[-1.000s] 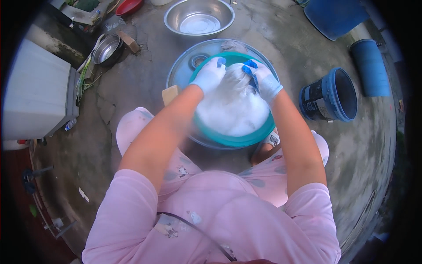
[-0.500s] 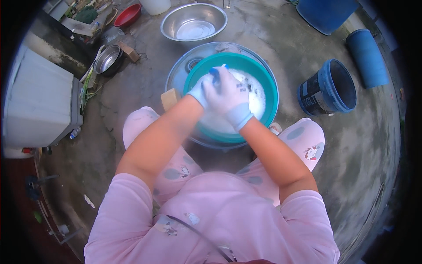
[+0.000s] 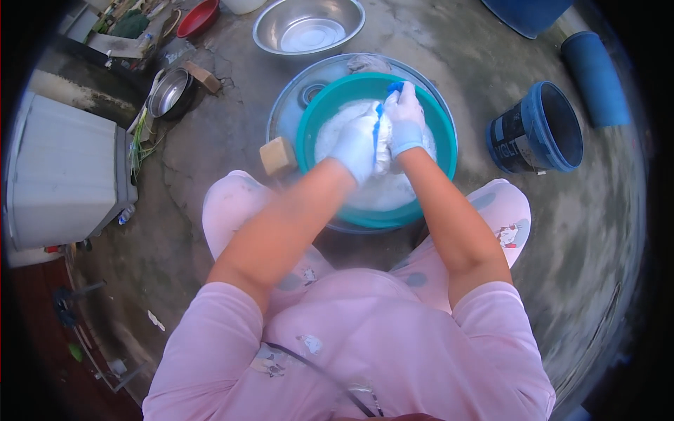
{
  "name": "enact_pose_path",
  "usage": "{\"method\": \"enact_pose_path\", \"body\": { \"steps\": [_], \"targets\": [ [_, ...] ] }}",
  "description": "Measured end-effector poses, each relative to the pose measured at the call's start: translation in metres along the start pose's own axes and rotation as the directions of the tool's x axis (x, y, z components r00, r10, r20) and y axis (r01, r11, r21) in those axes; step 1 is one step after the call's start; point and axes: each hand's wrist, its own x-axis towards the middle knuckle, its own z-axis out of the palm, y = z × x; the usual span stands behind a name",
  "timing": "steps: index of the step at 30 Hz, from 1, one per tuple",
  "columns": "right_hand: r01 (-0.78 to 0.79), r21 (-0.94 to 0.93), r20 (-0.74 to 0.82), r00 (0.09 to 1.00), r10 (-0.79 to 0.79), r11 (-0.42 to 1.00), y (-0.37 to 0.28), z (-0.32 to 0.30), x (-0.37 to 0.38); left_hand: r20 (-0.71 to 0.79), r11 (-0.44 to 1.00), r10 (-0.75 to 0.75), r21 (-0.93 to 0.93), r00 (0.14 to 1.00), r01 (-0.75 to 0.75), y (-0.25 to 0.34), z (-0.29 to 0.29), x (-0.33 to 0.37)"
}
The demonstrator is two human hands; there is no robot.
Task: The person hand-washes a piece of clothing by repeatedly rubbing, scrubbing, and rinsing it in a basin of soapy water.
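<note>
Both my hands wear pale, thin gloves and work over a teal basin (image 3: 447,168) of white suds (image 3: 379,198). Between them is a wet white cloth with blue parts (image 3: 382,156), bunched up. My left hand (image 3: 357,144) is closed on its near left side. Slightly farther off, my right hand (image 3: 406,116) grips the cloth, with a blue bit showing past its fingertips. The suds hide whatever lies lower in the basin. Beneath the basin is a wider round tub or lid (image 3: 284,116), with a greyish crumpled cloth (image 3: 368,64) on its far side.
A pale yellow block (image 3: 278,156) sits left of the basin. Beyond stands a metal bowl (image 3: 309,48), with a red bowl (image 3: 199,19) farther left. A blue bucket (image 3: 558,126) and a blue drum (image 3: 597,81) are right. At left are a metal pot (image 3: 168,92) and white box (image 3: 63,165).
My hands have moved apart from a clasped position, the right shifting to the right and away. More of the white-and-blue cloth now shows between them. The view has shifted slightly.
</note>
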Motion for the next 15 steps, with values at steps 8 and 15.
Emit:
{"method": "enact_pose_path", "body": {
  "steps": [8, 15],
  "targets": [
    [0.106, 0.014, 0.011, 0.994, -0.106, 0.994, -0.015, -0.006, -0.007, 0.254, 0.635, -0.041, -0.740, 0.966, 0.222, -0.060, -0.023, 0.044],
    [0.443, 0.128, -0.022, 0.896, -0.444, 0.887, -0.064, 0.008, -0.071, 0.322, 0.623, -0.096, -0.718, 0.942, 0.309, -0.080, -0.070, 0.055]
  ]
}}
